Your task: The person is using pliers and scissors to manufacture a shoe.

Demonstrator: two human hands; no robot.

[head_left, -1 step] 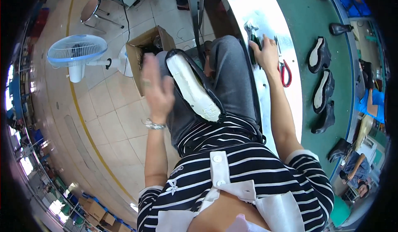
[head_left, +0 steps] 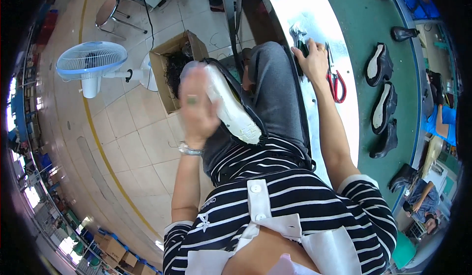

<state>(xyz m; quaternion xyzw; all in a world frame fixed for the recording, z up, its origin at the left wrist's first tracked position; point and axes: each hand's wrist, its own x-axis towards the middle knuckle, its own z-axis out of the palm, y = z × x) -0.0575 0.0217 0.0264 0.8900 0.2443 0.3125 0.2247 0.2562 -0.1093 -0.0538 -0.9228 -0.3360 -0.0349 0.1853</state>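
Across my lap lies a black shoe (head_left: 236,110), upside down, its pale bottom facing up. My left hand (head_left: 199,108), smeared by motion, is over the shoe's left edge with its fingers stretched out. It shows nothing gripped; whether it touches the shoe I cannot tell. On the metal bench top, my right hand (head_left: 314,63) has its thumb and fingers around the dark handles of some pliers (head_left: 298,33). The pliers lie flat with their metal head pointing away. Just right of that hand are red-handled scissors (head_left: 337,87).
A cardboard box (head_left: 164,61) with dark scraps stands left of my knee, beside a white and blue fan (head_left: 92,61). A round stool (head_left: 107,10) is farther off. Beyond the metal bench (head_left: 314,0), a green surface (head_left: 344,24) carries several black shoes (head_left: 377,64). Other people sit past it.
My left hand has moved right, from beside the shoe to over its left edge. My right hand has shifted slightly left at the pliers. The shoe and pliers stay put.
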